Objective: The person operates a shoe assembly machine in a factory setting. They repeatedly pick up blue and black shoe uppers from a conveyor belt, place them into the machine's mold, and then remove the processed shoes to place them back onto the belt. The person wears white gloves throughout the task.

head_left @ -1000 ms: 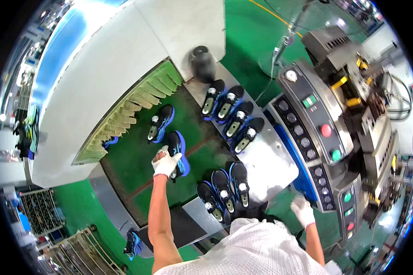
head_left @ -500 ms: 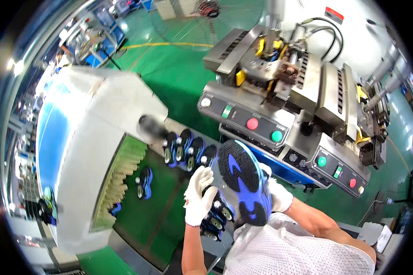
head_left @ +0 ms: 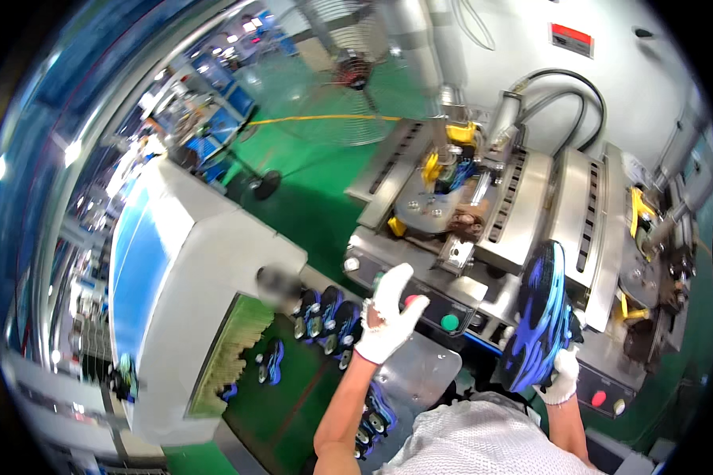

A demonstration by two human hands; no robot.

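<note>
Head cam: R hand [head_left: 562,378] grips shoe [head_left: 535,321]; L hand [head_left: 386,326] spread.

Rubbery shoe sole [head_left: 528,336], matt cloth gloves [head_left: 386,326]; shiny metal machine [head_left: 518,218]

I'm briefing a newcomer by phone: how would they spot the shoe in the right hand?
Find the metal machine on the right. In front of it, the gloved right hand holds the black-and-blue shoe. Unlike the row of shoes to its left, it is raised, sole showing.

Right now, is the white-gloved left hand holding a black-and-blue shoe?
No, the left hand is open and empty; the white-gloved right hand holds a black-and-blue shoe.
</note>
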